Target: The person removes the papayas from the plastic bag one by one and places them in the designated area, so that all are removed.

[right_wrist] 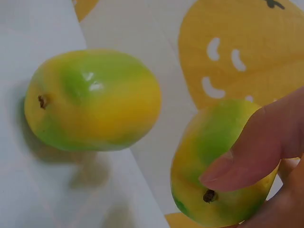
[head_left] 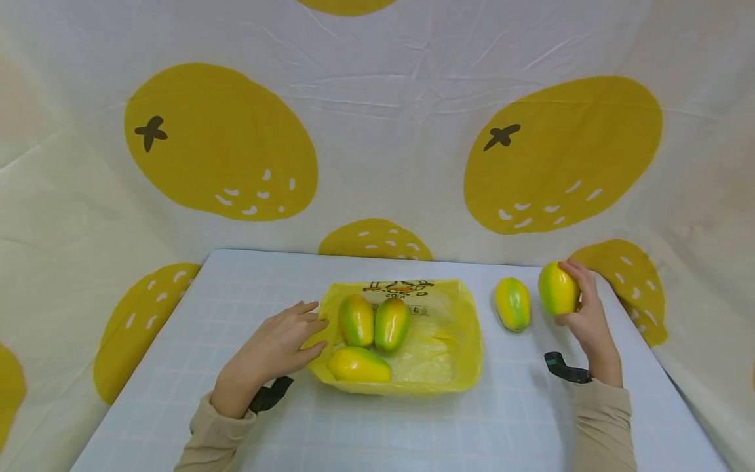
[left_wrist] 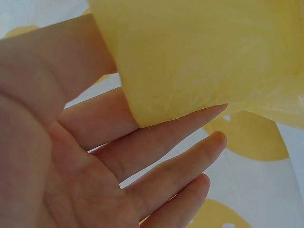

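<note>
Yellow-green fruit [head_left: 553,290] sits at the worktop's [head_left: 377,432] far right, clamped between the thumb and fingers of the right hand [head_left: 590,324], which wrap it from its right side. Its brown stem [right_wrist: 209,195] shows just beside the thumb tip. Just left of it on the worktop lies a second fruit [head_left: 513,304], untouched by the fingers. Further left, three similar fruits [head_left: 392,326] rest in a yellow bag [head_left: 436,357]. The left hand [head_left: 277,342] is at the bag's left edge, fingers straight and apart, some tips covered by the plastic in the left wrist view.
</note>
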The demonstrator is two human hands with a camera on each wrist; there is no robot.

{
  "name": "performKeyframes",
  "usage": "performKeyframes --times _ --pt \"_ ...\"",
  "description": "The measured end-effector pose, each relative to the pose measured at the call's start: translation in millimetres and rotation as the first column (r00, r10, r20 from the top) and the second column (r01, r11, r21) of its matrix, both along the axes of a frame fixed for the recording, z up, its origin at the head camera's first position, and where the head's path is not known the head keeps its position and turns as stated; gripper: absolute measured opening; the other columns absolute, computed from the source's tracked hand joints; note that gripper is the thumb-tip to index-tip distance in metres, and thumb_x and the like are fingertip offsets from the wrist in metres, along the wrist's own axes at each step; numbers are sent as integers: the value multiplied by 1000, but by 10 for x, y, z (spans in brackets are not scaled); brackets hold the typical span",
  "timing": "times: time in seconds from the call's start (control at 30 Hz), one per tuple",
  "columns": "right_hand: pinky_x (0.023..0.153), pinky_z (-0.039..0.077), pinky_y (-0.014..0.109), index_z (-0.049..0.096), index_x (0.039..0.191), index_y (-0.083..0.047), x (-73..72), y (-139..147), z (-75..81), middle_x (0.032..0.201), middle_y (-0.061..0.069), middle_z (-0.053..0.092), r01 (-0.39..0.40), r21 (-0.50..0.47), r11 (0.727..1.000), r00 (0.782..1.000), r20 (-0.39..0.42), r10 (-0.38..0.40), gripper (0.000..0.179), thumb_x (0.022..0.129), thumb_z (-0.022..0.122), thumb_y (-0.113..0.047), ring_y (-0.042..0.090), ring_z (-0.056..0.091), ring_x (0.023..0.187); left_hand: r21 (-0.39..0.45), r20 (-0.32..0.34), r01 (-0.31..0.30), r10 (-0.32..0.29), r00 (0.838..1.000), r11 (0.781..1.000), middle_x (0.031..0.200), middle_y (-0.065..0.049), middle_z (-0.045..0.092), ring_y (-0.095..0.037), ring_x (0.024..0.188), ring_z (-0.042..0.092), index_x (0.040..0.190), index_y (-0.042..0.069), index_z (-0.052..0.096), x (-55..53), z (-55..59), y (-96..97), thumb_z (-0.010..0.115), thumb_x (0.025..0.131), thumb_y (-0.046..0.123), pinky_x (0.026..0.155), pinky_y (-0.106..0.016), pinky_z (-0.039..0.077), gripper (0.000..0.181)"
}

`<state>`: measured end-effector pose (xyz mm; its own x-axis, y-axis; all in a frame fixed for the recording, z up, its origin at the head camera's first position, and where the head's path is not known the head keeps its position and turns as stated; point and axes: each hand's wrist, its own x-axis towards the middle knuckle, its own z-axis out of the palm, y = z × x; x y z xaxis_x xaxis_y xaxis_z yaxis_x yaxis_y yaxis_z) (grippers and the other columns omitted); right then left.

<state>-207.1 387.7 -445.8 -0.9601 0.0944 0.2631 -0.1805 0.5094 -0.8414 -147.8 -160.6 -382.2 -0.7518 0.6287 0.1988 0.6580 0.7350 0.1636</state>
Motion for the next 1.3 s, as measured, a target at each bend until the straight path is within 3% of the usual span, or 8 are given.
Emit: performKeyframes --times 0.07,0.27,0.5,0.63,0.77,1.03,1.3 --pt "113 17 66 29 158 -20 -16 5 -46 165 0 9 -1 10 1000 1000 12 0 116 56 61 26 38 14 143 0 0 -3 3 1000 1000 112 -16 71 -40 123 56 111 -2 73 -2 -5 -1 76 86 16 108 -54 40 31" --pt "111 17 60 32 155 -13 -45 31 -192 163 10 12 -1 30 1000 1000 4 1 112 52 59 23 42 12 143 -4 6 -7 7 1000 1000 112 -16 71 -40 124 55 112 -1 73 0 -2 0 76 87 17 109 -54 40 31" --pt "109 9 75 32 153 -5 -114 58 -325 162 19 11 -26 83 996 1000 17 25 106 53 60 20 52 12 141 -2 11 -6 6 1000 1000 112 -15 71 -39 124 55 112 -1 73 3 20 0 75 87 15 108 -54 40 30" --pt "107 5 78 34 151 -3 -118 39 -351 161 22 12 -40 133 990 999 19 38 102 55 59 17 56 12 139 3 11 1 -1 1000 1000 112 -15 71 -40 123 56 111 -1 73 -1 15 0 76 87 16 108 -54 40 30" --pt "103 11 81 34 151 -3 -112 1 -353 161 23 11 -38 177 983 999 41 32 100 55 60 14 57 12 137 5 9 5 -5 1000 1000 111 -15 71 -40 123 56 111 -1 73 -2 7 -3 76 86 16 107 -54 41 30" --pt "102 9 83 34 151 -2 -124 -37 -365 160 24 9 -37 229 973 998 55 25 99 57 62 13 58 11 138 8 19 17 -18 1000 1000 111 -15 71 -41 123 56 111 -2 73 0 27 -1 75 88 14 107 -55 41 28" --pt "94 20 84 35 150 -2 -125 -45 -349 161 25 3 -58 287 956 995 99 30 98 56 61 10 62 8 135 -1 27 4 -4 1000 1000 112 -15 71 -40 124 56 111 -1 73 9 29 7 75 87 16 108 -54 40 29"
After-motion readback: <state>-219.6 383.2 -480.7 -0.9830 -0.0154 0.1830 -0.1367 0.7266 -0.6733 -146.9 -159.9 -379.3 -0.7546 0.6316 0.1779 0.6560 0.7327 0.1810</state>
